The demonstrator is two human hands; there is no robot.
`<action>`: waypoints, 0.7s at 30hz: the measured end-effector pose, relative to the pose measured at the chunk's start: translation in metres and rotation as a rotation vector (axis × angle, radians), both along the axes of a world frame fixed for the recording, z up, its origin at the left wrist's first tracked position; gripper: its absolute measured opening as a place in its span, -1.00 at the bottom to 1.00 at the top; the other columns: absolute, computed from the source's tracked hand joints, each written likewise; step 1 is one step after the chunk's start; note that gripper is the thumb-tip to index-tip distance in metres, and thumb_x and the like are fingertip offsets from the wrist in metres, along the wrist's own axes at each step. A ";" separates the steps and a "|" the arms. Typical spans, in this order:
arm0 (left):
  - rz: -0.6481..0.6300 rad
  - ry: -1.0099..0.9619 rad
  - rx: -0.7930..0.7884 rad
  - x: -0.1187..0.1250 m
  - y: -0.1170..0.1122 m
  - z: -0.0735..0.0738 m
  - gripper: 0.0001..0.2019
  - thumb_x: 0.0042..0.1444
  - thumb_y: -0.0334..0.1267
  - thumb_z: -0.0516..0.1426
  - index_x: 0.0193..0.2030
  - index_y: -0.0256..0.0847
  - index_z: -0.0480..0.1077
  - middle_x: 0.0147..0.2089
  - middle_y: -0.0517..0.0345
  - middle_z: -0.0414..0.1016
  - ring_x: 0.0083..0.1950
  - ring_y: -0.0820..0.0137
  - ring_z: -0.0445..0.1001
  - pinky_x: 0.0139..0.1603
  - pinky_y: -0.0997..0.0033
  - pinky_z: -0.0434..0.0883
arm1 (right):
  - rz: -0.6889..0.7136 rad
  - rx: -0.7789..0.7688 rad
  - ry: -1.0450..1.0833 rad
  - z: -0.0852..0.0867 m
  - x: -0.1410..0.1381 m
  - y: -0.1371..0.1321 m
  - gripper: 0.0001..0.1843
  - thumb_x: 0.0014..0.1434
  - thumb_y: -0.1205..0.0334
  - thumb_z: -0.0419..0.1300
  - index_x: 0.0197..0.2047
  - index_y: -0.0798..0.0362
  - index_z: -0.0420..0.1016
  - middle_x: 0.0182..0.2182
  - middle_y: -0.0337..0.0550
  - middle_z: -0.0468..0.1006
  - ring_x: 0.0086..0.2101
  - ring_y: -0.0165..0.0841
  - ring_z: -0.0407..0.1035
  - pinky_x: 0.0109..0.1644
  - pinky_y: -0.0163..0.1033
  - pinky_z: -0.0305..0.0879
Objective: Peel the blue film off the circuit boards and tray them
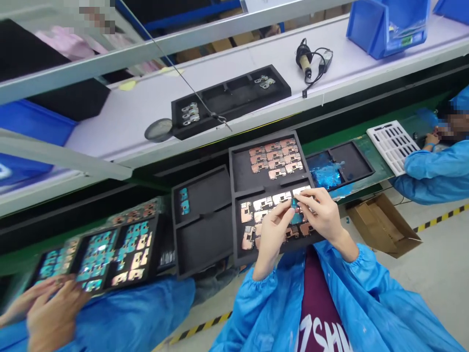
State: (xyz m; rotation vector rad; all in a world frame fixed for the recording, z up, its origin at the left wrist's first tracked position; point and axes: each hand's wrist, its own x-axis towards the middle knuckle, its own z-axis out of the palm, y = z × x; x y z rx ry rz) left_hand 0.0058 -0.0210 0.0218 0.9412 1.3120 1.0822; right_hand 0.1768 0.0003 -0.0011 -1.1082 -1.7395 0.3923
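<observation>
- Nearest me are my blue smock sleeves (271, 298) on either side of my maroon shirt (315, 313), which has white lettering across it;
- my left hand (271, 237) and right hand (318, 215) are close together over the black foam tray (269, 187); the fingers of both are pinched on a small metal plate with blue film (295, 204), held just above the tray's lower compartment;
- that lower compartment holds rows of copper-and-silver metal plates (264, 215), partly hidden by my hands; the upper compartment holds copper-coloured plates (274, 156) in neat rows;
- just left of my tray lies a second foam tray (201, 230), with two blue-filmed parts (184, 200) in its upper compartment;
- to the right, a third foam tray (351, 164) holds crumpled blue film (324, 171);
- at lower left, a co-worker's hand (54, 308) rests at a tray of blue-filmed plates (95, 259);
- at right, another co-worker's blue sleeve (432, 171) lies beside a white slotted rack (394, 146); a cardboard box (383, 225) sits on the floor below;
- on the shelf ahead are a foam tray with a few metal parts (230, 100), a corded hand tool (306, 61) and a blue plastic bin (388, 24);
</observation>
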 end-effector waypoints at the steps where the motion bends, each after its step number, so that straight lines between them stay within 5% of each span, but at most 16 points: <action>1: -0.011 -0.016 -0.002 0.000 -0.001 0.001 -0.62 0.18 -0.02 0.42 0.08 -0.15 0.73 0.15 -0.05 0.75 0.24 0.05 0.67 0.41 -0.01 0.50 | -0.005 0.025 -0.005 0.000 0.001 0.000 -0.74 0.50 0.29 0.25 0.13 -0.16 0.71 -0.03 -0.06 0.70 -0.01 -0.18 0.56 0.04 -0.05 0.61; 7: -0.029 -0.233 -0.112 -0.001 0.001 0.002 -0.58 0.08 0.01 0.51 0.02 -0.13 0.72 0.10 -0.04 0.76 0.12 0.15 0.71 0.19 0.16 0.62 | 0.011 0.069 -0.006 -0.002 0.006 0.002 -0.83 0.44 0.30 0.32 -0.03 -0.16 0.72 -0.12 -0.09 0.71 -0.08 -0.16 0.59 0.01 0.01 0.64; 10: -0.004 -0.390 -0.210 -0.008 0.003 -0.001 -0.54 0.00 0.05 0.56 -0.04 -0.14 0.70 -0.05 0.02 0.76 -0.09 0.25 0.71 -0.07 0.29 0.66 | 0.120 0.115 -0.029 -0.001 0.007 -0.002 -0.77 0.44 0.34 0.30 0.03 -0.17 0.71 -0.11 -0.12 0.73 -0.06 -0.17 0.61 0.06 0.01 0.64; 14: 0.082 -0.467 -0.242 -0.024 0.005 -0.001 -0.56 -0.03 0.02 0.58 -0.11 -0.13 0.65 -0.11 0.10 0.73 -0.18 0.35 0.68 -0.13 0.35 0.66 | 0.198 0.224 -0.028 -0.003 0.005 -0.012 -0.71 0.45 0.36 0.26 0.12 -0.17 0.66 -0.08 -0.14 0.76 -0.07 -0.19 0.67 0.05 0.01 0.69; 18: 0.126 -0.275 -0.104 -0.051 0.028 0.009 -0.58 0.03 -0.02 0.55 -0.06 -0.17 0.65 -0.14 0.06 0.72 -0.20 0.34 0.67 -0.08 0.28 0.66 | 0.193 0.254 0.107 -0.010 0.003 -0.023 -0.69 0.45 0.37 0.24 0.16 -0.18 0.58 -0.09 -0.13 0.77 -0.09 -0.17 0.71 -0.06 0.04 0.73; 21: 0.164 0.052 0.104 -0.079 0.071 0.016 -0.59 0.08 -0.03 0.50 -0.02 -0.19 0.63 -0.14 0.02 0.73 -0.24 0.29 0.68 -0.08 0.21 0.65 | 0.030 0.213 0.319 -0.017 0.008 -0.024 -0.74 0.43 0.38 0.26 0.09 -0.15 0.57 -0.16 -0.13 0.75 -0.13 -0.17 0.69 -0.12 0.01 0.69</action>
